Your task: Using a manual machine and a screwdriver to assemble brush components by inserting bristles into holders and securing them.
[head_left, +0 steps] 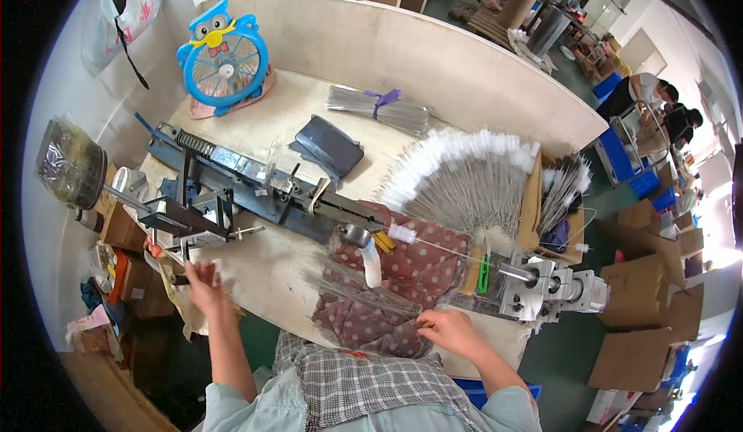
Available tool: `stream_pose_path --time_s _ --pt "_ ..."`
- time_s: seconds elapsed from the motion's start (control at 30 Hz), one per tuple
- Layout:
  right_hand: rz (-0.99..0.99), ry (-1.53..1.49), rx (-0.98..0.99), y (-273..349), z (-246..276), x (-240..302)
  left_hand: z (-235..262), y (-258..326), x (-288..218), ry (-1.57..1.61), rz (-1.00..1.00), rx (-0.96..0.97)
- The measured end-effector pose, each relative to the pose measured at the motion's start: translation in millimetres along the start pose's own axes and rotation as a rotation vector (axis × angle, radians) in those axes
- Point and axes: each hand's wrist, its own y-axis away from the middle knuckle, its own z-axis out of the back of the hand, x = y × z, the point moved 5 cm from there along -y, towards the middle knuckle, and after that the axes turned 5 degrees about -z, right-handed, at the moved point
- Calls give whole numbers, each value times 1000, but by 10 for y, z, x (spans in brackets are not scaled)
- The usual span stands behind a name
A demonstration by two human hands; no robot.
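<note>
My left hand (204, 286) is beside the dark handle (179, 280) under the left end of the metal bench machine (263, 188); its fingers are smeared by motion, so I cannot make out a grip. My right hand (451, 331) pinches the ends of thin metal wires (371, 293), which lie loosely across a brown polka-dot cloth (340, 320). Above them, a small white-bristled brush (402, 234) sits at the machine's right end, its thin stem running toward the silver clamp unit (553, 289). A white-wrapped handle (371, 266) hangs from the machine near the wires.
A large fan of white-tipped wire brushes (464, 173) lies at the back right, beside a cardboard box (573, 235). Behind the machine are a dark case (329, 147), a tied wire bundle (379, 109) and a blue fan (224, 68). A green cutter (484, 271) lies by the clamp.
</note>
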Motion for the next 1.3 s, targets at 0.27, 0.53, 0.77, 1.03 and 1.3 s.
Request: stream_pose_path --time_s 0.27,0.53,0.77,1.03,1.3 --pt "-31 70 114 88 -42 -222 -1261 1963 457 8 550 706" --pt "-71 63 -43 219 -175 -412 -1853 3157 515 -244 852 892" --pt "-68 115 -112 374 158 -208 -1828 2619 -232 192 1014 943" --pt "-67 224 -684 707 1628 -134 -1869 3130 -19 -375 642 1728" --pt "103 -50 -763 284 1585 -62 -2567 3647 738 -766 -1120 1717"
